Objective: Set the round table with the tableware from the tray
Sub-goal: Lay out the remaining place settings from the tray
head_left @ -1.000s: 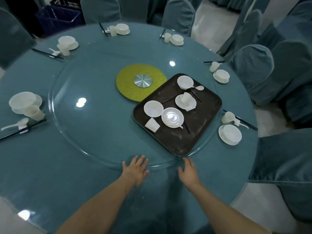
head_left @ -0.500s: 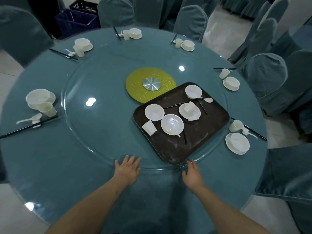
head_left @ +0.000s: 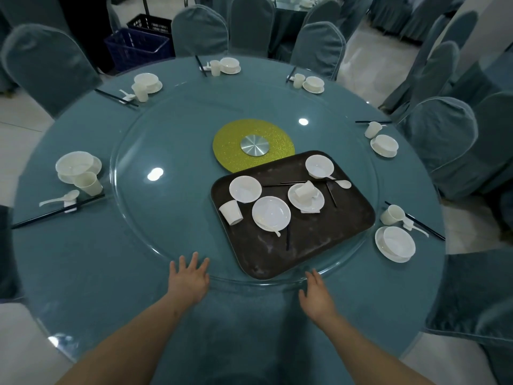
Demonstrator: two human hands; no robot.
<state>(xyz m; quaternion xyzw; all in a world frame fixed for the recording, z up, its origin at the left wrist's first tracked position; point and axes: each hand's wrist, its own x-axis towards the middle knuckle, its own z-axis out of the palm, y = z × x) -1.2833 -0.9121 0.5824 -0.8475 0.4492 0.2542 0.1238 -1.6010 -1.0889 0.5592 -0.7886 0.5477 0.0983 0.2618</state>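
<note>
The tray (head_left: 319,245) sat on the glass turntable (head_left: 155,245) of the desk, its near corner just beyond and between both hands. Left hand (head_left: 188,279) fingers spread flat; right hand (head_left: 316,295), fingers straight, nearer that corner.

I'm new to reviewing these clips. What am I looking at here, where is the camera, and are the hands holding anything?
There is no machine: a person wears a camera on the head, looking down at their own bare arms. The left hand and right hand lie open with straight fingers at the rim of a glass turntable on a round blue table. Neither holds anything. On the turntable sits a dark tray with white bowls, plates, cups, spoons and chopsticks. Six place settings already ring the table edge.
</note>
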